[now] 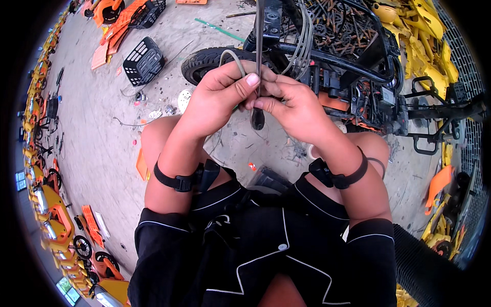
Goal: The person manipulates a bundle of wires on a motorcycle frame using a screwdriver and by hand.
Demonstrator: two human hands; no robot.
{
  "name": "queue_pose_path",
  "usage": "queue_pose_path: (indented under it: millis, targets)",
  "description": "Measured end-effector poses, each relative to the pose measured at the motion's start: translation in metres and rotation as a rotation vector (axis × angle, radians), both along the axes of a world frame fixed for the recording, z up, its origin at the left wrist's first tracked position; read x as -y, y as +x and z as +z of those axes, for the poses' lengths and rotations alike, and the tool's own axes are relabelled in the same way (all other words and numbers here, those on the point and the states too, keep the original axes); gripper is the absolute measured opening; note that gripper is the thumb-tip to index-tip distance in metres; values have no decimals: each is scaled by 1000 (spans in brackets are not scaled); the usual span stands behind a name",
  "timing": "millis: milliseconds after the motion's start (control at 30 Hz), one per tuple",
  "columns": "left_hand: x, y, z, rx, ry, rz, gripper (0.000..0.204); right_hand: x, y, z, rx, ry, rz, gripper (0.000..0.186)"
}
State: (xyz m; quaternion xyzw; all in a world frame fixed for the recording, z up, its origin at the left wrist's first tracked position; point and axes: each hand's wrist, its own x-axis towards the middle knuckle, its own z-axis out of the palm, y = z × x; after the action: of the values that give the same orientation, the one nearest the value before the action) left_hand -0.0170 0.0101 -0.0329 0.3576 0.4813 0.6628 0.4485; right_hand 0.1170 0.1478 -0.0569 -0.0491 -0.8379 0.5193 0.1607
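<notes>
Head view: left hand (pixel 220 94) pinches a grey cable (pixel 236 57); right hand (pixel 292 105) pinches a thin black tool (pixel 258 118) at centre. Best kept steady, hands close together. Stripped bike frame (pixel 353 69) at 1 o'clock, black baskets (pixel 143 62) at 10, orange panels (pixel 118 28) at 11; no labels legible

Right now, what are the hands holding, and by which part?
Both hands pinch a grey cable: the left hand holds its looped end, the right hand grips it just beside. A dark tool hangs between them.
</notes>
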Motion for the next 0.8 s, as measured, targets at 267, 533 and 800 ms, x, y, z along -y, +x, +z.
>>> queue_pose_path:
  millis: [267,533,800]
  targets:
    - [0,-9,13,21,13,111,43,2,3,16,-67,-175,-201,15]
    - [11,-13,10,233,106,-57,51,6,12,30,-132,-512,-212,15]
    - [3,-4,12,266,97,-56,51,20,9,34,-10,-527,-169,16]
